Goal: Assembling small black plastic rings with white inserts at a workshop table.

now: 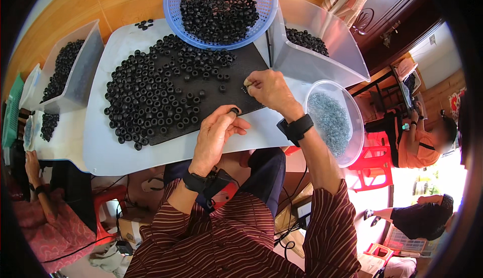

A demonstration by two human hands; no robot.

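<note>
My left hand point(217, 133) is closed near the front edge of the dark board, pinching a small round black piece point(235, 111) between thumb and forefinger. To its upper right, my right hand point(272, 91) is closed in a pinch over the board's right side. Something tiny may be at its fingertips, but I cannot make out what. Just below those fingertips lie a few tiny dark bits point(244, 90). Many black ring-shaped pieces point(146, 92) are spread over the left and middle of the dark board point(221, 98).
A blue basket point(171, 6) of black pieces stands at the back. Clear bins point(347, 59) flank the table point(110, 157). A round tub point(358, 127) of bluish translucent bits sits by my right forearm. Another person's hand point(32, 167) is at far left; more people are at right.
</note>
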